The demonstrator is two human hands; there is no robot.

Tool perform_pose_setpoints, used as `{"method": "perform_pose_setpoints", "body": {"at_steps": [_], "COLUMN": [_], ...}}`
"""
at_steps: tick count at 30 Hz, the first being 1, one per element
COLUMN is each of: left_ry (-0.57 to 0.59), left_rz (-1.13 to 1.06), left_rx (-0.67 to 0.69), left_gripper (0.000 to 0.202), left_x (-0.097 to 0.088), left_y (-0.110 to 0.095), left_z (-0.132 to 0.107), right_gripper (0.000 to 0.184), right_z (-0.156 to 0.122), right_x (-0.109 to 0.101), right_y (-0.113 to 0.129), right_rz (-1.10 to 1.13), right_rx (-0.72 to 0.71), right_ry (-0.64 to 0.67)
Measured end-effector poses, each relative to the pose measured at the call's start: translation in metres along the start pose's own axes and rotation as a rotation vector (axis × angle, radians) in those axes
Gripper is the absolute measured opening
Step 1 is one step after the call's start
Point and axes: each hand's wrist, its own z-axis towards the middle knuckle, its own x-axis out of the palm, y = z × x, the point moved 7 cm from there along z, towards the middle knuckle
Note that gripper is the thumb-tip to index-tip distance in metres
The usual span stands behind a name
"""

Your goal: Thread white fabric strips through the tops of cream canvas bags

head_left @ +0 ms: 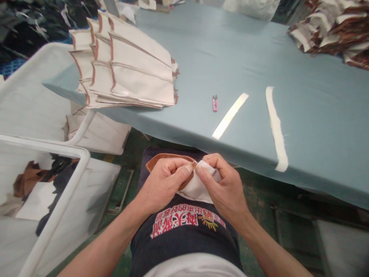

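Note:
Over my lap, both hands pinch one small sewn fabric piece (198,188), white on the right with a brown part on the left. My left hand (164,181) is closed, thumb against finger, at the brown edge near the seam. Close beside it, my right hand (223,179) is closed on the white part, with a white flap sticking up by its thumb. The fingertips nearly meet, and the curled fingers hide the exact spot they grip. A dark apron (187,231) with red lettering lies beneath the piece.
On the blue-green table stand stacked white fabric pieces with brown edging (138,73). Pink thread snips (215,103) lie near two white strips (230,115). More brown-and-white pieces (334,30) are piled at far right. White bins (83,173) stand at left.

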Motion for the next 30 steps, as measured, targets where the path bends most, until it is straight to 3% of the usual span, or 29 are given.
{"method": "perform_pose_setpoints", "body": {"at_steps": [4,8,16,23,30], "left_ry": [-0.014,-0.013,-0.029,-0.033,-0.107], "left_rz": [0.008,0.023,0.067,0.036,0.111], "left_rx": [-0.009,0.004,0.049,0.098,0.094], "left_gripper": [0.04,0.04,0.031,0.035,0.028], "left_x": [-0.002,-0.002,-0.002,0.0,-0.003], "left_y": [0.003,0.004,0.002,-0.003,-0.002], "left_z": [0.0,-0.001,-0.003,-0.002,-0.004], "right_gripper": [0.025,0.028,0.042,0.034,0.029], "right_z": [-0.002,-0.003,-0.011,-0.005,0.001], "right_x": [0.001,0.004,0.021,0.014,0.014], "right_y": [-0.008,-0.02,-0.039,-0.03,-0.02], "right_rz": [-0.016,0.026,0.438,0.456,0.358], "right_rx": [0.046,0.16,0.441,0.294,0.271], "right_ry": [-0.019,0.051,0.29,0.23,0.338]}}
